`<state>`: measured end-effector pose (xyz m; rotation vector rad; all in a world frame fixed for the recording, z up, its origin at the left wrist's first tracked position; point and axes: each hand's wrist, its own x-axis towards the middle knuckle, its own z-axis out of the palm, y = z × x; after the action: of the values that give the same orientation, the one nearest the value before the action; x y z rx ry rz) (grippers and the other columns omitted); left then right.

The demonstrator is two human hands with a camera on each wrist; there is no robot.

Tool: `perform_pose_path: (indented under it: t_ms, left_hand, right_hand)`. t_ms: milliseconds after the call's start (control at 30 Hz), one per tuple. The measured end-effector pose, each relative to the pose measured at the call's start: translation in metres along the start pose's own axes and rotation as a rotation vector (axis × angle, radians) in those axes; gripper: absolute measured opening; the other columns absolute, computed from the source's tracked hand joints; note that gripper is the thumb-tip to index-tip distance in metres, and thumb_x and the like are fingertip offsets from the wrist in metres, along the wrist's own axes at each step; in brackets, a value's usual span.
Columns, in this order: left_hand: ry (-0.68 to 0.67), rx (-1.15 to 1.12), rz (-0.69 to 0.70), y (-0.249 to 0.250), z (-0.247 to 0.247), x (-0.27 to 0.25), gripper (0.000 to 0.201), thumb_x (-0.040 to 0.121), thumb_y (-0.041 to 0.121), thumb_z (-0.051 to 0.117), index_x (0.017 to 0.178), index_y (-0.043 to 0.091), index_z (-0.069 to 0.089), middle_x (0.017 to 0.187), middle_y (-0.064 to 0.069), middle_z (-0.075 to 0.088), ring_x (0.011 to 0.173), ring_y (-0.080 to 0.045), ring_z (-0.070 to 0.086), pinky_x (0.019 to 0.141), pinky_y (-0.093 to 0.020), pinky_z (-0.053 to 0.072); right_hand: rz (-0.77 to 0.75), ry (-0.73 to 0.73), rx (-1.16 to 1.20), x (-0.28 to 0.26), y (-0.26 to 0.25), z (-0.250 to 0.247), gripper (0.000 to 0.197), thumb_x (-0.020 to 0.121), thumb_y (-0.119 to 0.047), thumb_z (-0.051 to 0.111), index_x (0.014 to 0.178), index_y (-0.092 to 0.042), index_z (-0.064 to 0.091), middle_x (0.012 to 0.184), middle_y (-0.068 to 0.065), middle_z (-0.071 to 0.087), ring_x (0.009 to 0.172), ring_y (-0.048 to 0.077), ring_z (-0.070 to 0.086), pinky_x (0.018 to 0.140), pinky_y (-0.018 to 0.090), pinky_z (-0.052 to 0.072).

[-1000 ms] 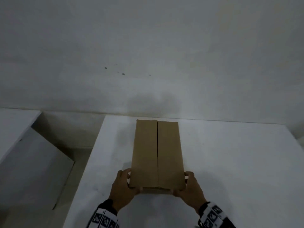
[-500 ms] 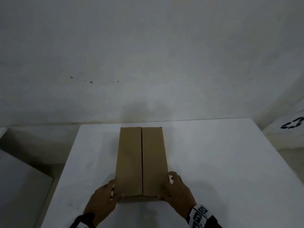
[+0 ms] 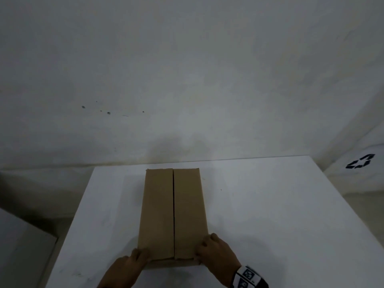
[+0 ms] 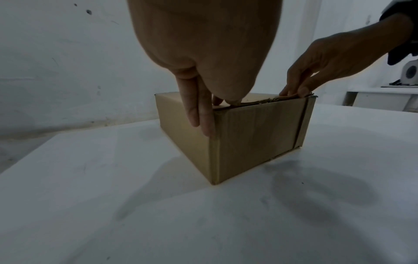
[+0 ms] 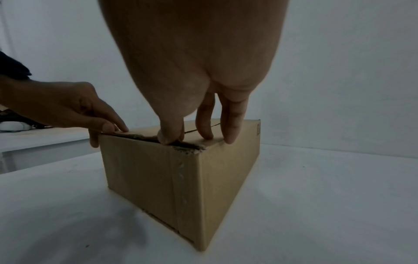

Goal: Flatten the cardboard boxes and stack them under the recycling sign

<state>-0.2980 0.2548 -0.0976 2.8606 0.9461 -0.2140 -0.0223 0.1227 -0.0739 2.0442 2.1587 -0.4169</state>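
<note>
While the long brown cardboard box [image 3: 173, 213] sits unflattened, its two top flaps shut along a centre seam, on the white tabletop [image 3: 270, 215], both hands work its near end. At about 7 o'clock of the box, the left hand [image 3: 126, 267] lays straight fingers [image 4: 199, 110] down the side wall, thumb on the top edge. At 5 o'clock, the right hand [image 3: 216, 254] rests fingertips [image 5: 230, 128] on the top flap, thumb pressing into the torn near edge. Off at 2 o'clock, a black recycling symbol [image 3: 360, 162] marks a white surface
</note>
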Motion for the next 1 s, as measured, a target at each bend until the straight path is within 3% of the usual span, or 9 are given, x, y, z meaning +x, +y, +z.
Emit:
perform_pose_path:
  t_ms: [200, 267, 367, 433, 567, 700, 833, 933, 1000]
  left_hand:
    - [-0.135, -0.158, -0.202, 0.013, -0.03, -0.002, 0.076, 0.094, 0.063, 0.014, 0.121, 0.013, 0.063, 0.066, 0.0, 0.069, 0.038, -0.015, 0.059, 0.033, -0.028, 0.047]
    - [-0.091, -0.223, -0.336, 0.027, -0.044, 0.002, 0.088, 0.083, 0.076, 0.027, 0.146, 0.017, 0.039, 0.109, -0.003, 0.067, 0.084, -0.017, 0.07, 0.065, -0.034, 0.055]
    - [-0.167, -0.319, -0.563, 0.054, -0.051, 0.017, 0.112, 0.072, 0.085, 0.037, 0.153, 0.015, 0.006, 0.157, -0.011, 0.02, 0.135, -0.028, 0.04, 0.101, -0.04, 0.042]
    - [-0.135, -0.274, -0.634, 0.071, -0.053, 0.03, 0.121, 0.066, 0.09, 0.03, 0.152, 0.009, 0.004, 0.157, -0.016, 0.015, 0.135, -0.031, 0.037, 0.102, -0.043, 0.042]
    - [-0.156, -0.272, -0.766, 0.089, -0.054, 0.049, 0.119, 0.071, 0.08, 0.042, 0.149, 0.003, -0.004, 0.152, -0.022, 0.016, 0.134, -0.036, 0.034, 0.103, -0.045, 0.041]
    - [-0.229, -0.426, -0.68, 0.078, -0.07, 0.045, 0.101, 0.083, 0.072, 0.042, 0.153, 0.012, -0.001, 0.156, -0.022, 0.017, 0.133, -0.037, 0.039, 0.105, -0.043, 0.038]
    - [0.181, -0.793, -0.59, 0.051, -0.08, 0.015, 0.072, 0.083, 0.059, 0.041, 0.147, 0.031, 0.027, 0.134, -0.003, 0.058, 0.111, -0.026, 0.061, 0.09, -0.04, 0.052]
    - [0.512, -0.772, -0.665, 0.029, -0.074, -0.006, 0.061, 0.087, 0.042, 0.034, 0.145, 0.026, 0.039, 0.136, -0.004, 0.055, 0.107, -0.029, 0.063, 0.086, -0.044, 0.054]
    - [0.552, -0.659, -0.733, 0.011, -0.063, -0.014, 0.051, 0.088, 0.025, 0.043, 0.139, 0.024, 0.049, 0.141, -0.01, 0.048, 0.097, -0.036, 0.062, 0.081, -0.047, 0.054]
  right_hand:
    - [0.023, 0.065, 0.057, -0.007, -0.016, -0.023, 0.016, 0.074, -0.044, 0.054, 0.082, -0.032, 0.047, 0.061, -0.013, 0.057, 0.052, 0.008, 0.058, 0.035, 0.019, 0.04]
    - [0.041, 0.071, 0.123, -0.011, -0.021, -0.023, 0.039, 0.07, -0.041, 0.07, 0.094, -0.028, 0.042, 0.069, -0.01, 0.06, 0.054, 0.011, 0.061, 0.038, 0.023, 0.041]
    - [0.144, 0.071, 0.316, -0.019, -0.019, -0.026, 0.043, 0.093, -0.032, 0.047, 0.133, -0.025, 0.034, 0.121, 0.004, 0.056, 0.095, 0.031, 0.064, 0.072, 0.038, 0.05]
    - [0.2, 0.135, 0.455, -0.025, -0.012, -0.022, 0.051, 0.097, -0.033, 0.04, 0.145, -0.027, 0.026, 0.132, 0.003, 0.051, 0.099, 0.032, 0.063, 0.081, 0.039, 0.049]
    - [0.246, 0.332, 0.6, -0.038, -0.004, -0.024, 0.066, 0.09, -0.026, 0.05, 0.141, -0.051, 0.018, 0.108, 0.005, 0.066, 0.074, 0.025, 0.065, 0.067, 0.036, 0.052]
    - [0.37, 0.455, 0.672, -0.041, 0.006, -0.024, 0.072, 0.085, -0.017, 0.06, 0.147, -0.037, 0.029, 0.108, -0.002, 0.068, 0.079, 0.019, 0.067, 0.072, 0.015, 0.047]
    - [0.571, 0.51, 0.679, -0.044, 0.019, -0.016, 0.084, 0.077, -0.029, 0.069, 0.142, -0.042, 0.018, 0.063, -0.007, 0.062, 0.048, 0.012, 0.058, 0.047, 0.024, 0.048]
    - [0.696, 0.505, 0.594, -0.05, 0.026, -0.005, 0.08, 0.073, -0.031, 0.076, 0.143, -0.027, 0.038, 0.098, 0.004, 0.063, 0.051, 0.011, 0.053, 0.045, 0.027, 0.045]
    - [0.753, 0.42, 0.586, -0.051, 0.031, 0.001, 0.07, 0.079, -0.034, 0.072, 0.142, -0.026, 0.041, 0.13, 0.008, 0.041, 0.069, 0.015, 0.056, 0.057, 0.031, 0.051]
